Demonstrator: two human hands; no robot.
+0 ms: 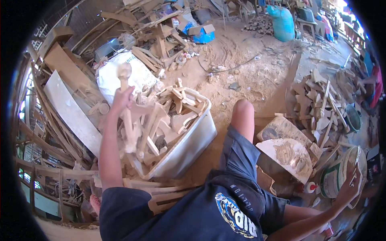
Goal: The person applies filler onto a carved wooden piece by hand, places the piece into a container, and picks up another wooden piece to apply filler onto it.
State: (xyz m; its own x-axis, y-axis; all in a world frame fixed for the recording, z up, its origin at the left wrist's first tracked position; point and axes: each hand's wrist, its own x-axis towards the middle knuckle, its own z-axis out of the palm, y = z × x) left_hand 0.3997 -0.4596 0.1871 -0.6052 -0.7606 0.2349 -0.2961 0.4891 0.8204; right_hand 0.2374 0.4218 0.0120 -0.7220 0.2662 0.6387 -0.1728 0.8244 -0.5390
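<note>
My left hand (122, 98) is closed around a long carved wooden piece (125, 78) with a rounded knob at its upper end. The piece is blurred, and its lower part hangs over a white plastic tub (183, 150) heaped with cut wooden parts (183, 120). At the far right, my right hand (349, 188) is at the rim of a white bucket (331, 178) with a green label. Its fingers are bent around something small and pale that I cannot make out.
A white sack (138, 70) lies behind the tub, beside a long white board (68, 108). Wood blocks (285, 154) rest right of my knee. Farther right are a pile of wood offcuts (311, 98) and a dark green bucket (354, 118). Another person (376, 82) sits at the right edge.
</note>
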